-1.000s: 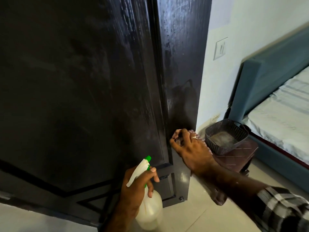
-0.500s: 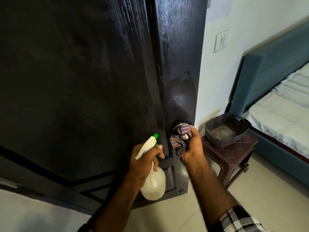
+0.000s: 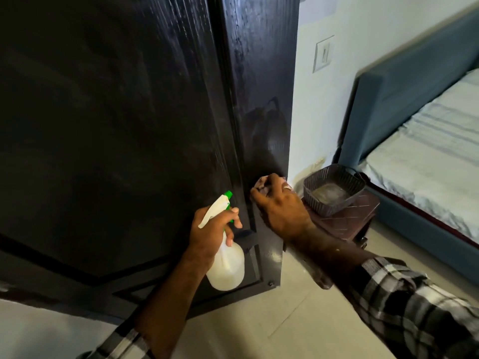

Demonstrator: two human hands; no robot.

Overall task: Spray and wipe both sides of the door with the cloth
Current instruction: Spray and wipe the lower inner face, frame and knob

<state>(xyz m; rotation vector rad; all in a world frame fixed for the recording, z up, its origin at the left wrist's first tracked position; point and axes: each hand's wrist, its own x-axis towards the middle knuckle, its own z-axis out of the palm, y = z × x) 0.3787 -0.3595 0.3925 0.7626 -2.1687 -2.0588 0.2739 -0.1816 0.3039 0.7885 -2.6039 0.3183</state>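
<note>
A tall black wooden door [image 3: 124, 130] fills the left and middle of the view, its free edge to the right. My right hand [image 3: 282, 211] presses a pinkish striped cloth [image 3: 262, 183] flat against the door's right stile, low down near the edge; most of the cloth is hidden under my fingers. My left hand [image 3: 210, 234] grips the neck of a white spray bottle [image 3: 228, 263] with a green nozzle tip, held just left of the cloth and close to the door's lower panel.
A dark mesh basket [image 3: 334, 187] sits on a small brown stool [image 3: 347, 221] right beside the door edge. A blue-framed bed [image 3: 425, 156] runs along the right. A wall switch [image 3: 323, 53] is on the pale wall. The floor [image 3: 285, 327] is pale tile.
My right hand had bunched the cloth around the door knob; now it lies flat over the cloth on the stile. My left hand and bottle shifted slightly; the view moved.
</note>
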